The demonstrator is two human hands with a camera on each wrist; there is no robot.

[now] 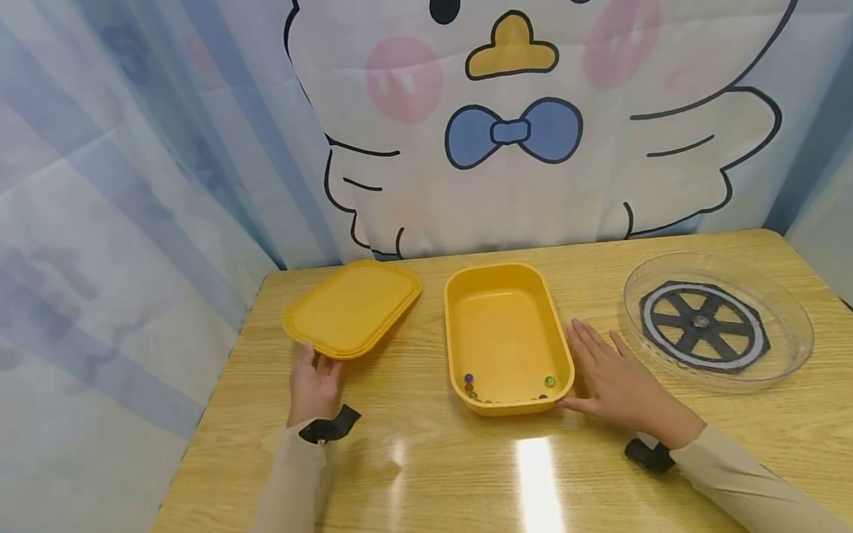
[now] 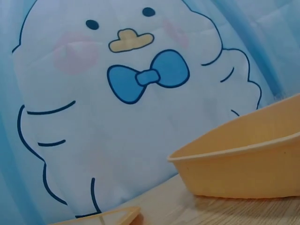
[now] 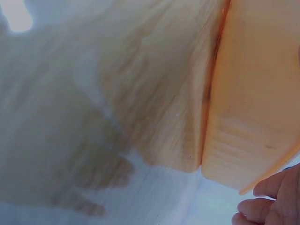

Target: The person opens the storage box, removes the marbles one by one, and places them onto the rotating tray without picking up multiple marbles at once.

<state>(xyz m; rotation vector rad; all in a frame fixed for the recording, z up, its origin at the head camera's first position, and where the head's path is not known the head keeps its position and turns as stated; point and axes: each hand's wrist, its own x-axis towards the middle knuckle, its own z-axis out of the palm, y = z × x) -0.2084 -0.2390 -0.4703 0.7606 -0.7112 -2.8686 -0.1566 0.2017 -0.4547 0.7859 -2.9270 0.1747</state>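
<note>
One lid (image 1: 353, 309): left hand (image 1: 312, 388) at its near edge; how narrow the grip, we cannot tell.
Box (image 1: 505, 327) with beads (image 1: 549, 382): right hand (image 1: 620, 381) at its side, grip wide.

A glossy, yellowish wood-grained desk (image 1: 449, 488) is seen, its far right corner rounded; bright light is reflected in its near part. At the middle, a yellow box (image 1: 501, 327) is set directly on it, open side up. At the left, a yellow lid (image 1: 353, 309) is seen; whether it is laid wholly flat cannot be told. At the right, a clear round dish (image 1: 789, 307) is set down.
</note>
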